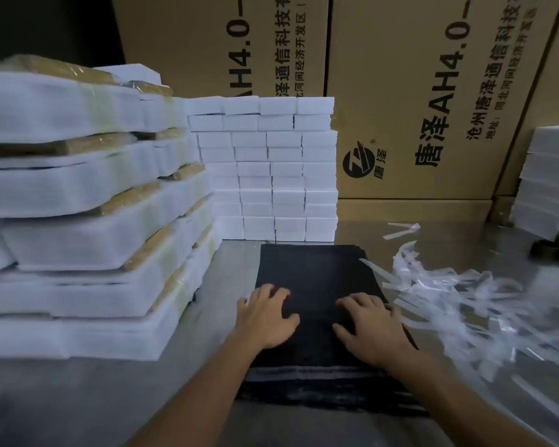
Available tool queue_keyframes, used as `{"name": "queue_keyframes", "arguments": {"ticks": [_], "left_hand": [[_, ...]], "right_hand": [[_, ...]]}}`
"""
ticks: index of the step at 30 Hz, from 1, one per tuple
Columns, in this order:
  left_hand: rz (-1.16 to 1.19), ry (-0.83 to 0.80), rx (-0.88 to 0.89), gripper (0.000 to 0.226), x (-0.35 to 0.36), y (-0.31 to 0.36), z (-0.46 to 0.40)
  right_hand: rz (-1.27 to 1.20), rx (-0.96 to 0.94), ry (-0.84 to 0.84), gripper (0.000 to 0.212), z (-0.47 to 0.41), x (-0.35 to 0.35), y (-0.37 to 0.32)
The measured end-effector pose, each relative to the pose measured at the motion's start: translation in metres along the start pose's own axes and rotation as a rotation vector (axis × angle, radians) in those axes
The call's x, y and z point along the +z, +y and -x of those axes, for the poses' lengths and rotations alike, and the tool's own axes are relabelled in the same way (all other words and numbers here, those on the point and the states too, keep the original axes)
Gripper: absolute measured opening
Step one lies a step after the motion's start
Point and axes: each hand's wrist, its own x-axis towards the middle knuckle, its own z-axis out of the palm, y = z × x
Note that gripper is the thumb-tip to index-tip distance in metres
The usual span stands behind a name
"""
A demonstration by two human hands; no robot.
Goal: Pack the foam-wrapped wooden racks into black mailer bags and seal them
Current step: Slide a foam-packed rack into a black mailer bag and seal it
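Note:
A stack of black mailer bags lies flat on the metal table in front of me. My left hand rests palm down on the left part of the top bag, fingers spread. My right hand lies palm down on its right part, fingers spread as well. A tall pile of foam-wrapped wooden racks stands at the left, with wood showing at some ends through clear tape.
White foam blocks are stacked at the back behind the bags. Peeled clear adhesive strips litter the table at the right. More white foam stands at the far right above a dark object. Large cardboard boxes form the backdrop.

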Motion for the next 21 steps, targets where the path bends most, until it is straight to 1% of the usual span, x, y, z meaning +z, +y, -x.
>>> {"name": "queue_keyframes", "arguments": {"ticks": [1, 2, 4, 6, 15, 21], "left_hand": [[-0.027, -0.065, -0.032, 0.057, 0.006, -0.006, 0.002], [-0.058, -0.081, -0.042, 0.06, 0.014, -0.009, 0.002], [-0.082, -0.049, -0.067, 0.062, 0.031, -0.019, 0.005], [-0.075, -0.03, -0.043, 0.063, 0.036, -0.019, 0.004], [-0.038, 0.021, -0.022, 0.063, 0.033, -0.019, 0.002], [0.01, 0.019, -0.037, 0.064, 0.031, -0.02, 0.006]], "right_hand": [[0.025, 0.049, -0.066, 0.052, 0.0, 0.006, 0.001], [0.037, 0.079, -0.091, 0.056, -0.002, 0.013, 0.004], [0.016, 0.125, -0.084, 0.062, 0.0, 0.027, 0.01], [0.005, 0.109, -0.056, 0.064, -0.002, 0.03, 0.012], [0.009, 0.123, -0.007, 0.065, 0.0, 0.026, 0.011], [0.024, 0.154, -0.031, 0.065, 0.001, 0.024, 0.008]]}}
